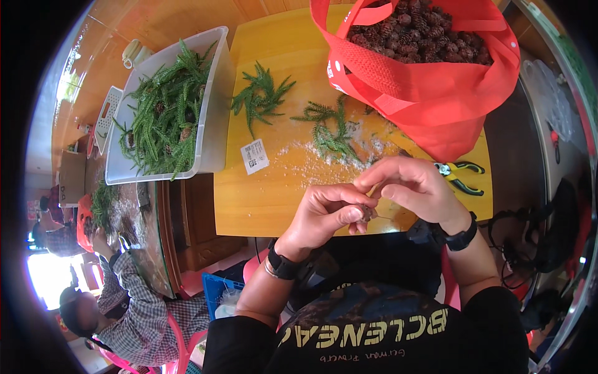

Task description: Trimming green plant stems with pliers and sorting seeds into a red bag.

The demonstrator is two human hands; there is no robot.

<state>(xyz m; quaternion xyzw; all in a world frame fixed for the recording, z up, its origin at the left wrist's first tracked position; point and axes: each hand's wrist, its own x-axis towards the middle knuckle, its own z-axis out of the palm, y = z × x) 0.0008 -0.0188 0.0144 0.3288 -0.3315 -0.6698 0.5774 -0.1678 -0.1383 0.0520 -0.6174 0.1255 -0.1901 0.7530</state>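
Note:
My left hand (pixel 321 218) pinches a small brown pine cone (pixel 367 214) between thumb and fingers, just over the table's near edge. Close against it, my right hand (pixel 418 188) has its fingers curled together above the cone. What those fingertips hold, perhaps something thin, is too small to make out. Beyond my hands, a green artificial pine sprig (pixel 333 140) lies on the yellow table (pixel 261 206) among white flakes. Another green sprig (pixel 258 96) rests farther left. Pliers with yellow and black handles (pixel 464 176) lie right of my right hand.
A red fabric bag (pixel 436 118) full of pine cones (pixel 417 34) stands at the far right. On the left is a clear plastic bin (pixel 215 112) heaped with green sprigs (pixel 165 115). A white label (pixel 254 156) lies between. Another person (pixel 140 311) works at a table at lower left.

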